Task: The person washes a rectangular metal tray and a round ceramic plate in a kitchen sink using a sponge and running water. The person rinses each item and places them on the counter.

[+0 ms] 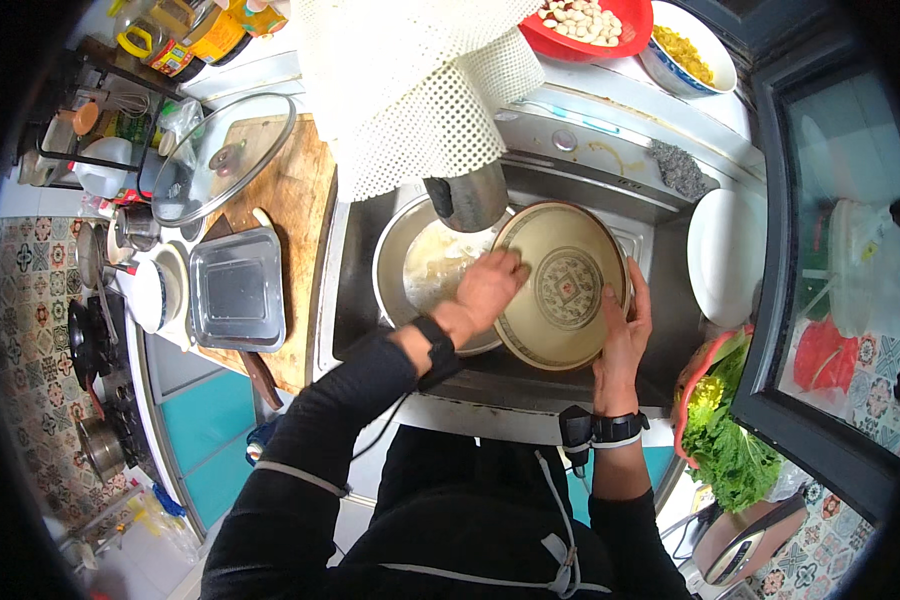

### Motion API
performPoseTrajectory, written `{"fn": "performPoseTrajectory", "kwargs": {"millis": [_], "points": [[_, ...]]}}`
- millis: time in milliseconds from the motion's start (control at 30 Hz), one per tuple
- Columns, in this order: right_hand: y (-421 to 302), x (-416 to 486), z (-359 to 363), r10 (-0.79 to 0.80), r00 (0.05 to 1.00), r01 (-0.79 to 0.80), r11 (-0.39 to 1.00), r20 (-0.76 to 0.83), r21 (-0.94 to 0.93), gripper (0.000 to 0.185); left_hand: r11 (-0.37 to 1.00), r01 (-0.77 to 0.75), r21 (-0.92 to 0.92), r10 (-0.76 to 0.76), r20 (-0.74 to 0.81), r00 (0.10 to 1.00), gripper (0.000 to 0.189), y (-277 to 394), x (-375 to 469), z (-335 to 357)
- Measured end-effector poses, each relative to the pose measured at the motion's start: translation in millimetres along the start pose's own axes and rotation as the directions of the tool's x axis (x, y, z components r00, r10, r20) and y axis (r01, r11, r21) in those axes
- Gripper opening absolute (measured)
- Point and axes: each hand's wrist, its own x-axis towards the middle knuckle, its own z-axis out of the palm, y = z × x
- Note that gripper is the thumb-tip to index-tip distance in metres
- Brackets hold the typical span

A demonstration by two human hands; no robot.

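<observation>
A cream-coloured bowl (519,319) with a patterned medallion and dark rim tilts over the right side of a round metal basin (385,281). My right hand (624,322) grips the bowl's right edge, thumb inside and fingers behind. At the opposite side, my left hand (489,289) is curled against the inner wall near the rim; it is slightly blurred, and whether anything is in it is hidden. Cloudy, foamy water (439,262) lies in the basin. Just above the basin hangs a dark metal faucet (469,201), its upper part covered by a white perforated mat (427,105).
The basin stands in a stainless steel sink (664,262). Left of it, a wooden cutting board (304,202) holds a metal tray (236,289) and a glass lid (225,161). Rightward are a white dish (724,259), leafy greens (742,442) and a window frame (765,322).
</observation>
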Motion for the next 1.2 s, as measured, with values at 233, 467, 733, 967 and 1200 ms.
{"fn": "performPoseTrajectory", "kwargs": {"millis": [233,467,733,967,1200], "points": [[-2,3,-5,-0.261,0.961,0.274,0.892,0.085,-0.359,0.046,0.965,0.261,0.001,-0.223,0.522,0.823,0.017,-57,-54,41],[-8,-5,-24,-0.158,0.987,0.140,0.943,-0.035,-0.301,0.048,0.934,0.336,0.123,-0.354,0.463,0.812,0.019,-108,-52,58],[-5,-6,-20,-0.016,0.998,0.009,0.994,-0.059,-0.113,0.048,0.853,-0.441,-0.279,0.369,-0.274,0.888,0.021,33,61,-15],[-20,4,-21,0.078,0.993,-0.064,0.987,-0.093,0.146,0.045,0.985,-0.152,-0.087,0.143,-0.095,0.985,0.024,12,59,12],[-12,12,-14,0.085,0.990,-0.068,0.988,-0.115,0.138,0.044,0.732,-0.123,-0.670,0.153,-0.014,0.988,0.020,86,23,20]]}}
